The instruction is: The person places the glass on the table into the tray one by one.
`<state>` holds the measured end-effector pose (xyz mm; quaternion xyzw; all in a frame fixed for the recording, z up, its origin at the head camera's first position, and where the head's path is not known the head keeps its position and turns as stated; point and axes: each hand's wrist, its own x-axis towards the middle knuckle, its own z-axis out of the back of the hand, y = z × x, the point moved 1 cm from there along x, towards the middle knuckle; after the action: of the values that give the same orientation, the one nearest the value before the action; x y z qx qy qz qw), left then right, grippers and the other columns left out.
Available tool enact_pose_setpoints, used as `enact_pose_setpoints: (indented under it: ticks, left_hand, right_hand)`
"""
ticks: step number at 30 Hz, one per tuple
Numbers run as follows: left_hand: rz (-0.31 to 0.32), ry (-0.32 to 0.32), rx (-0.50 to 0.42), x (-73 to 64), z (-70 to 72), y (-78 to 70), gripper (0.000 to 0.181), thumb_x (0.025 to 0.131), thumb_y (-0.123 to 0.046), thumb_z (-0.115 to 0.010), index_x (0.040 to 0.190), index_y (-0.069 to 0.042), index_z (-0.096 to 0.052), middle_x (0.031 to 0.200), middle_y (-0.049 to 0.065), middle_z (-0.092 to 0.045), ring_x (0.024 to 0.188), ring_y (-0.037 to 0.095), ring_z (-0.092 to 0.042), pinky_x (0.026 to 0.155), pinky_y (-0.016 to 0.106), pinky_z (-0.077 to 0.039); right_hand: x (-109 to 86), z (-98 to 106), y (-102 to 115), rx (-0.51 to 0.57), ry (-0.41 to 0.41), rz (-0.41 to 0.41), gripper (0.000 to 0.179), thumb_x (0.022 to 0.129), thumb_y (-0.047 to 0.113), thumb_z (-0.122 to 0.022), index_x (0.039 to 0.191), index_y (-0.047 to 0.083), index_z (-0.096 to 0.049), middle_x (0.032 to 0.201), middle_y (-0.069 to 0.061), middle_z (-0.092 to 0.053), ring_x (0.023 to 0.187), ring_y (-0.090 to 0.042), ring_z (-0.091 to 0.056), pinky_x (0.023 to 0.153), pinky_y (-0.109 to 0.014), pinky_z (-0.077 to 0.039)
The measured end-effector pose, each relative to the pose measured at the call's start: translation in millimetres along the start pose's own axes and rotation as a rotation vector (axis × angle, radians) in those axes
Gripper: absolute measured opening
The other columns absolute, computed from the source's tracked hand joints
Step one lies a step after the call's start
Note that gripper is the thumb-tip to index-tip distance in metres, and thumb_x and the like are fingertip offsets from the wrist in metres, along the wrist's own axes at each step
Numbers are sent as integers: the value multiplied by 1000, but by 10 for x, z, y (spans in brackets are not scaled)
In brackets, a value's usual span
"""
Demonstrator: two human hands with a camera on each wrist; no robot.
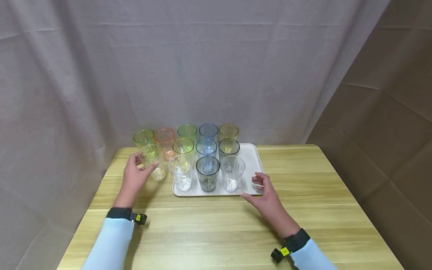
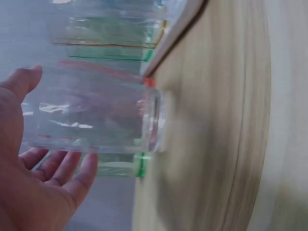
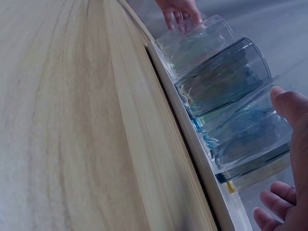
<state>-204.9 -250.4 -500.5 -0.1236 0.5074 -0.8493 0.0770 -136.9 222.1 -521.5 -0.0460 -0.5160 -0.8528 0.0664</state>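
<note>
My left hand [image 1: 136,172] holds a clear glass [image 2: 91,113] between thumb and fingers, just left of the tray. Behind it stand a green glass [image 1: 143,138] and a red-rimmed glass [image 1: 164,137]. To the right, the white tray [image 1: 252,161] carries rows of tinted glasses. In its front row are a clear glass [image 1: 182,174], a grey glass [image 1: 207,174] and another clear glass [image 1: 233,174]. Beside the tray's front right corner, my right hand [image 1: 266,197] is spread with nothing in its grasp. In the right wrist view its thumb [image 3: 288,102] overlaps the nearest glasses; contact is unclear.
A light wooden table [image 1: 202,232] extends in front of the tray and to its right. Grey cloth [image 1: 216,67] hangs directly behind the table. Brown cloth [image 1: 391,112] covers the right side. Green, blue, yellow and dark-rimmed glasses stand close together in the tray's rear rows.
</note>
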Motion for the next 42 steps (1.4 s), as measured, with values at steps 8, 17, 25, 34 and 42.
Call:
enact_pose_setpoints:
  ticks: [8, 17, 25, 34, 42]
  left_hand:
    - [-76, 184, 47, -387, 273, -216, 84, 84, -39, -86, 144, 2, -45, 137, 21, -55, 128, 35, -51, 104, 50, -53]
    - [-249, 511, 79, -902, 303, -516, 71, 80, -31, -91, 134, -7, -53, 130, 10, -63, 120, 25, -59, 100, 47, -55]
    - [-315, 665, 24, -1193, -129, -760, 75, 77, -42, -91, 136, -14, -55, 132, 4, -62, 121, 22, -59, 101, 44, -55]
    - [-378, 752, -55, -1279, -611, -987, 76, 76, -40, -92, 136, -11, -56, 131, 2, -62, 120, 20, -61, 101, 41, -55]
    - [-471, 780, -93, -1313, -827, -1081, 77, 77, -40, -91, 138, -9, -55, 134, 1, -61, 123, 14, -57, 99, 37, -56]
  right_hand:
    - [-50, 22, 11, 14, 10, 2, 95, 83, 34, -88, 154, 5, -34, 144, -19, -52, 133, -32, -48, 110, -56, -43]
    - [-151, -6, 130, 31, 52, 15, 86, 80, 34, -90, 148, 11, -42, 143, -16, -53, 127, -39, -51, 107, -59, -44]
    - [-240, -177, 248, 33, 161, 229, 75, 78, 22, -92, 140, 10, -50, 139, -7, -55, 128, -26, -54, 104, -54, -47]
    - [-288, -330, 417, 52, 322, 361, 85, 79, 25, -92, 149, 12, -45, 143, -1, -55, 130, -23, -54, 109, -48, -46]
    - [-321, -405, 548, 111, 382, 367, 92, 78, 35, -91, 154, 17, -43, 144, -5, -57, 129, -24, -56, 110, -52, -46]
